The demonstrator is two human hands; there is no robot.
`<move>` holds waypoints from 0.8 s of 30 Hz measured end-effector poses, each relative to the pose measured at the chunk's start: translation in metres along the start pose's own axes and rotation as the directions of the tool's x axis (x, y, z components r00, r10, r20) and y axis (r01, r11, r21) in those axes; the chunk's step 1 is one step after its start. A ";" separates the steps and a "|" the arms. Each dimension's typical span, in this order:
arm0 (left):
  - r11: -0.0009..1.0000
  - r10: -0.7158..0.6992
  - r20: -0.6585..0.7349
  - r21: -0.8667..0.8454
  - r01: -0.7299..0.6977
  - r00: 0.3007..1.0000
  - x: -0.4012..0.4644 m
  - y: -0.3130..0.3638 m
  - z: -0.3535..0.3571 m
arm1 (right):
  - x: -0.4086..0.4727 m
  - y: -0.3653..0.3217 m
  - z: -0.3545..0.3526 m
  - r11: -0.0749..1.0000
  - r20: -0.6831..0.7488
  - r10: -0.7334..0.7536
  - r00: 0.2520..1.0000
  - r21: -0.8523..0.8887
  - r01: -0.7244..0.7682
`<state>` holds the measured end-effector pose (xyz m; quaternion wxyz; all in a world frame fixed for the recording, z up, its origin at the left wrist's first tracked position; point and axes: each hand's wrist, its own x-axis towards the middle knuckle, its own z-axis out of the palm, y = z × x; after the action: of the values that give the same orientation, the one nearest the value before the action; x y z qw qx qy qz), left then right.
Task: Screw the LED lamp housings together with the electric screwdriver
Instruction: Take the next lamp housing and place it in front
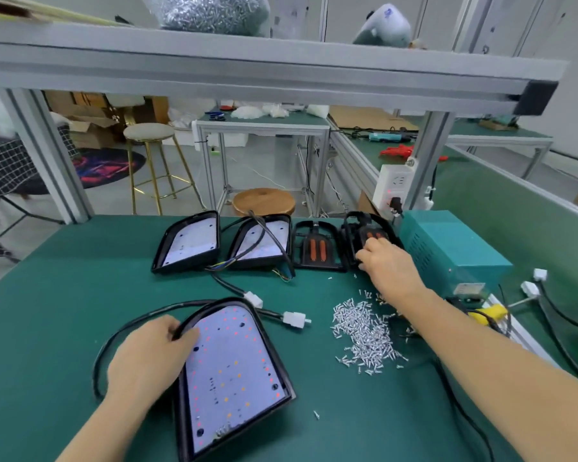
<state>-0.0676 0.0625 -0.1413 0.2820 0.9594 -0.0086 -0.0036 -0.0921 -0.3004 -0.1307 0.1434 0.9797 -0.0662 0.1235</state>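
A back cover [364, 241] at the table's far edge is gripped by the right hand [389, 265]; the LED housing [234, 371] is held by the left hand [147, 358]. Mating is judged next.

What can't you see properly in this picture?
- Head view: right hand covers part of the black cover, so its grip is unclear.
- Left hand hides the near lamp housing's left edge.
- The housing's bottom corner is cut off by the frame edge.
- Screws: too small to show their heads.

We see a green bench [64, 278]. On it a screw pile [367, 331] lies right of the near lamp housing [234, 371]. Beyond that housing lie four more housings [187, 243].
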 end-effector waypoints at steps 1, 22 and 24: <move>1.000 -0.005 -0.008 0.008 0.005 1.000 0.001 0.001 0.002 | -0.002 0.000 -0.008 0.999 -0.018 -0.011 1.000 0.034 0.012; 0.275 -0.239 0.492 -0.793 0.544 0.837 -0.017 0.020 0.000 | -0.012 -0.001 -0.027 0.997 0.030 -0.038 0.999 0.065 0.036; 0.265 -0.237 0.499 -0.793 0.549 0.834 -0.016 0.019 0.000 | -0.016 -0.002 -0.038 0.992 -0.074 -0.025 0.997 0.118 0.033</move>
<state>-0.0840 0.0466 -0.1312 0.7479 0.5969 0.1962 -0.2141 -0.1156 -0.2857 -0.1007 0.0889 0.9823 -0.0393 0.1603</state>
